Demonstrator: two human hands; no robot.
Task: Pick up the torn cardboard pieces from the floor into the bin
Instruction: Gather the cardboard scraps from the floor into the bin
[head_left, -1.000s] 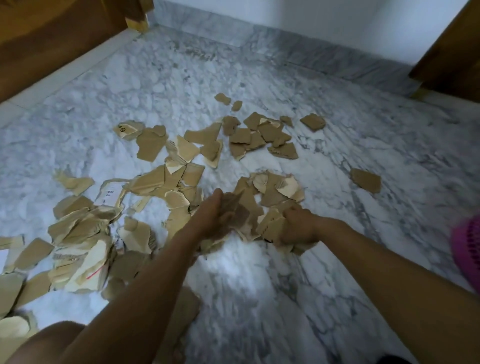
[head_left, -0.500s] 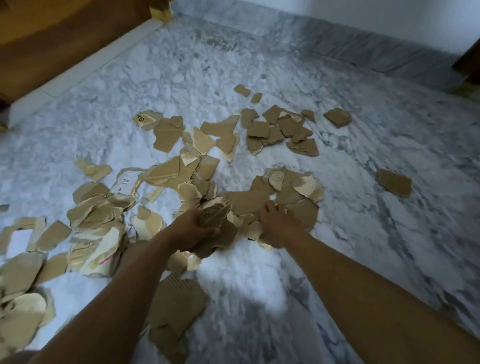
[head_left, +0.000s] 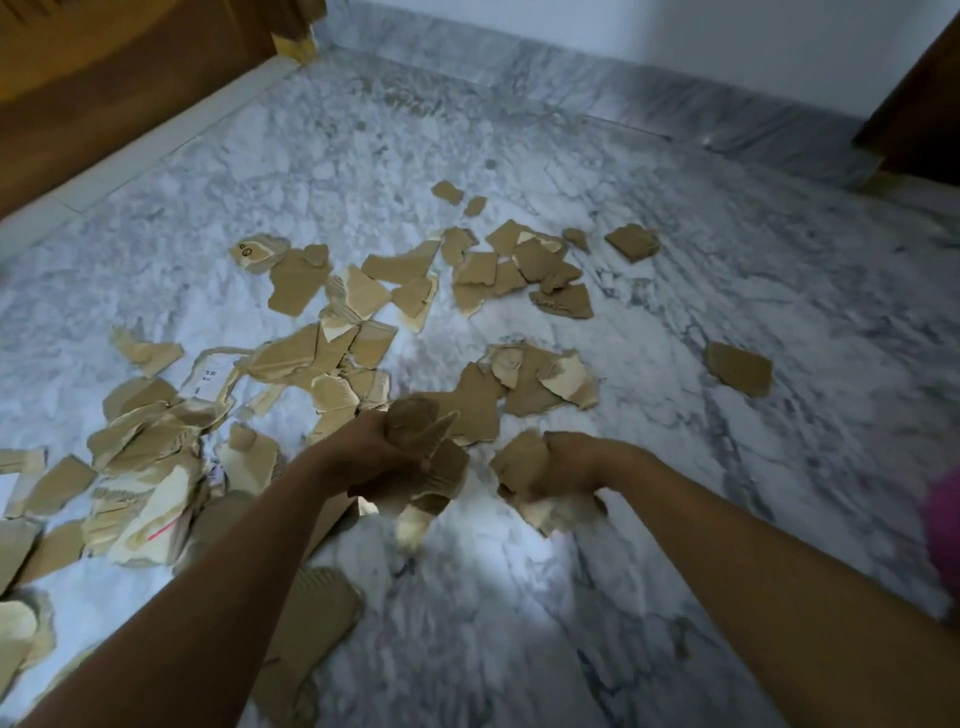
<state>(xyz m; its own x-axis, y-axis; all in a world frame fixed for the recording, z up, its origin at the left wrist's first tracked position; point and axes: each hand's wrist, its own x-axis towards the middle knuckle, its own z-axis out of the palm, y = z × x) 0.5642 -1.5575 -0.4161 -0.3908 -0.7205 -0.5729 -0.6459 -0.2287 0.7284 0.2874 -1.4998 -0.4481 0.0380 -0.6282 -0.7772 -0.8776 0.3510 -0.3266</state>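
Torn brown cardboard pieces (head_left: 322, 358) lie scattered over the grey marble floor (head_left: 675, 291), thickest at the left. My left hand (head_left: 363, 449) grips a bunch of cardboard pieces (head_left: 421, 457) just above the floor. One pale scrap (head_left: 413, 525) hangs or falls below that bunch. My right hand (head_left: 571, 460) grips a second handful of cardboard pieces (head_left: 519, 467) beside it. A pink object (head_left: 943, 525), possibly the bin, shows only at the right edge.
A single cardboard piece (head_left: 737, 366) lies apart at the right. A large corrugated piece (head_left: 311, 623) lies under my left forearm. Wooden furniture (head_left: 104, 93) stands at the back left and a wooden panel (head_left: 919, 98) at the back right, with a marble skirting between them.
Both hands have closed round handfuls of cardboard from the middle pile and lifted them slightly off the floor. The pink object has come back into view at the right edge.
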